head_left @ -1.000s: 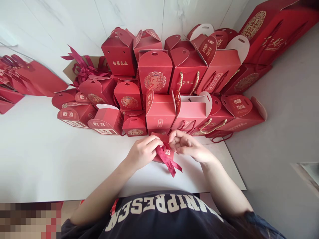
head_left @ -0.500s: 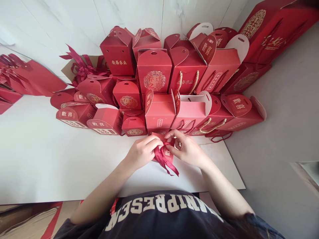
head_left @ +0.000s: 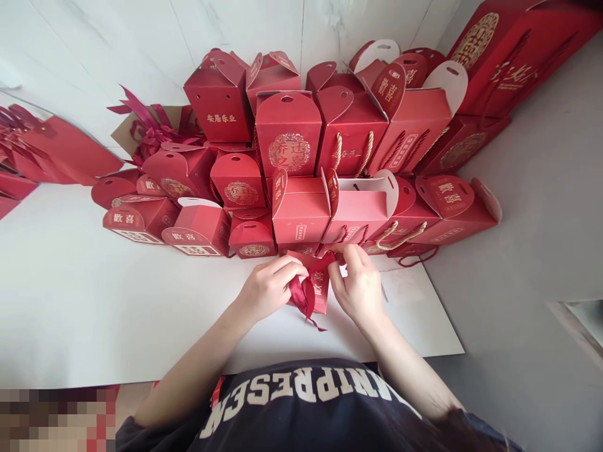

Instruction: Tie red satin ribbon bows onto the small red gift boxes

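A small red gift box [head_left: 320, 292] with gold characters sits on the white table [head_left: 94, 301] just in front of me, a dark red ribbon [head_left: 304, 296] looped over it. My left hand [head_left: 268, 289] is closed, pinching the ribbon at the box's left side. On the box's right, my right hand [head_left: 358, 285] is closed too, its fingertips gripping a ribbon strand at the top. Both ribbon tails hang down toward me below the box.
Many red gift boxes [head_left: 292, 132] with flap handles and gold print are stacked in rows behind the small box, up to the marble wall. A cardboard box of loose red ribbons [head_left: 151, 125] stands at back left. Large red bags [head_left: 509, 56] lean at back right.
My right hand has moved in closer and taken hold of the ribbon at the box's top. The ribbon tails have been drawn up and are shorter now.
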Motion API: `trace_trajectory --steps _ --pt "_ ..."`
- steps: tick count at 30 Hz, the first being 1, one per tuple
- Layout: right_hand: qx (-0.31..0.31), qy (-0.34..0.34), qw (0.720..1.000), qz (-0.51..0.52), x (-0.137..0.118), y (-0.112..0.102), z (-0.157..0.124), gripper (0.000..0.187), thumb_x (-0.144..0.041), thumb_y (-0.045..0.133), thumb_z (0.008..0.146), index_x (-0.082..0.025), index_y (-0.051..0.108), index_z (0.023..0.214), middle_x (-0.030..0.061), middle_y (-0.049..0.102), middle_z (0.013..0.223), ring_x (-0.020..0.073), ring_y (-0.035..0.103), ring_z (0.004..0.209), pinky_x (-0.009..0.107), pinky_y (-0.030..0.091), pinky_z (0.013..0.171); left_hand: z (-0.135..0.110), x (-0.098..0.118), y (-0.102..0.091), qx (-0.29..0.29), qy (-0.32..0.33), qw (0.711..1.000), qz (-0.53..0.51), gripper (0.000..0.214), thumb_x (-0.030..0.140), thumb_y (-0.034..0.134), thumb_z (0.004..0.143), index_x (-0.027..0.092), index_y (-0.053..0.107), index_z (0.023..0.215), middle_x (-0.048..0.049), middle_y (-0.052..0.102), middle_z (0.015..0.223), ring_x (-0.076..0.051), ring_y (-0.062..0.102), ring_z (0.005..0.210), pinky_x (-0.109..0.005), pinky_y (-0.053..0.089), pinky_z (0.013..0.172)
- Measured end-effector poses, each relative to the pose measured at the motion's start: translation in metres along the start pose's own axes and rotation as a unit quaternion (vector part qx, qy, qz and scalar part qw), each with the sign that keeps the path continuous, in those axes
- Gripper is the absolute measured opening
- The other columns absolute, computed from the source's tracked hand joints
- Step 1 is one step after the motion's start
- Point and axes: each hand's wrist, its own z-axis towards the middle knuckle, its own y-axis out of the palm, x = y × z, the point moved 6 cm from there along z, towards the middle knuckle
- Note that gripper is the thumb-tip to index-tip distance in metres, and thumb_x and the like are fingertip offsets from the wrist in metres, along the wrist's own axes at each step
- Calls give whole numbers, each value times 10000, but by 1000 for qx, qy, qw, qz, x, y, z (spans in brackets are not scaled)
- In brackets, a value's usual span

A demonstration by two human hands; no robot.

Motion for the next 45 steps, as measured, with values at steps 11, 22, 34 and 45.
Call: trace_trajectory --steps 11,22,34,45 --pt "213 -22 968 -131 31 -39 -12 203 -50 495 787 -246 541 805 96 640 858 240 631 783 374 524 699 0 -2 3 -11 -9 1000 -27 255 -37 508 816 193 616 845 11 677 818 -91 603 701 -198 481 665" --pt "-260 -58 910 319 0 -74 14 287 -324 324 987 -259 600 1033 79 638 1186 281 600 1128 432 449 974 1 0 3 -24 7 999 -29 286 -52 506 808 193 627 893 6 683 841 -98 628 727 -197 495 680" --pt "-342 235 812 410 25 10 12 385 -607 511 933 -227 451 939 -1 673 706 193 688 639 327 527 660 1 1 2 -42 -3 999 -17 233 0 501 858 195 627 872 8 693 830 -97 638 724 -194 498 683" --pt "-405 114 881 217 7 1 7 321 -532 597 894 -230 489 871 -20 622 679 131 531 531 244 382 489 -1 -3 2 -32 -16 999 -35 234 -2 511 847 198 629 875 3 688 850 -96 637 740 -196 496 680"
